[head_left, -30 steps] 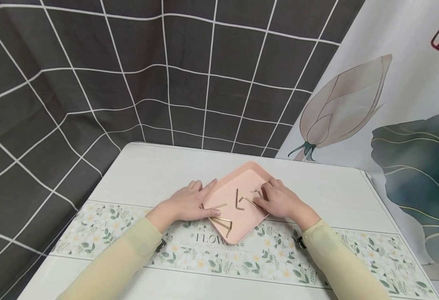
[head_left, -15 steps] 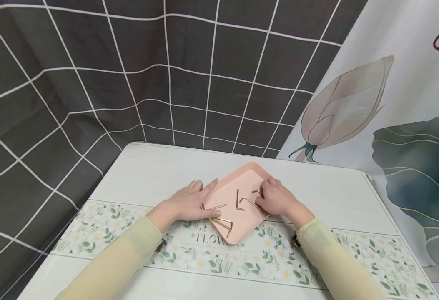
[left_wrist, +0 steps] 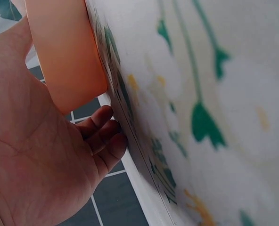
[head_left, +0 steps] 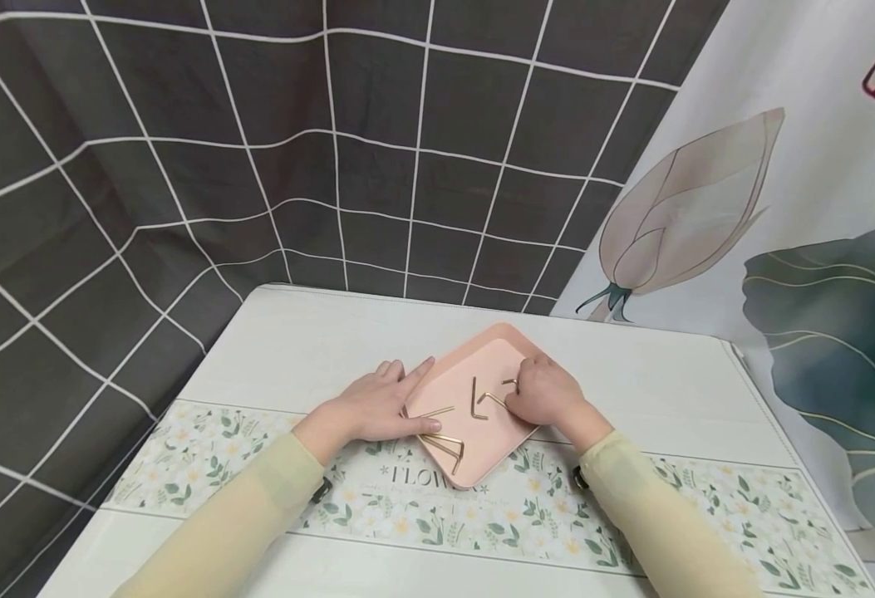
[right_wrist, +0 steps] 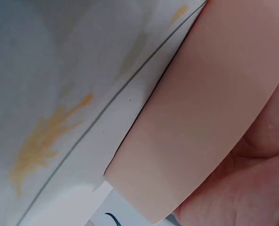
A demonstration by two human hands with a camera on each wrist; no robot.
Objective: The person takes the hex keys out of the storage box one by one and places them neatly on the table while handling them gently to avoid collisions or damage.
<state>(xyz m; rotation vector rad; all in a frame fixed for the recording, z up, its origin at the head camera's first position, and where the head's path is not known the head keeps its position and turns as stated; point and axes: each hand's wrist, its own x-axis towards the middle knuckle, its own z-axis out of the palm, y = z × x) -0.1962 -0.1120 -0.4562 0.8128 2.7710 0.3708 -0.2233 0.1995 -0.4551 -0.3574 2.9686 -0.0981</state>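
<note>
A pink rectangular tray [head_left: 474, 463] lies at a slant on the table, with several brass-coloured hex keys inside. At its left corner my left hand [head_left: 373, 407] rests against the tray, thumb laid over the rim and index finger stretched along the edge. Two hex keys [head_left: 448, 440] stick out by that thumb. My right hand [head_left: 549, 392] reaches over the right rim, its fingers curled down onto a hex key [head_left: 510, 382] mostly covered by them. Another hex key [head_left: 495, 399] runs under the right thumb, and an L-shaped hex key [head_left: 474, 399] lies mid-tray. Right fingertips are hidden.
A white table cover [head_left: 317, 332] with a floral band [head_left: 220, 448] lies beneath the tray. Behind the table hangs a dark curtain with a white grid [head_left: 377, 166]; a white curtain with leaf prints [head_left: 676, 216] hangs at the right.
My right hand has shifted slightly left, further into the tray, and its fingers have curled more. The left hand, tray and hex keys look unmoved.
</note>
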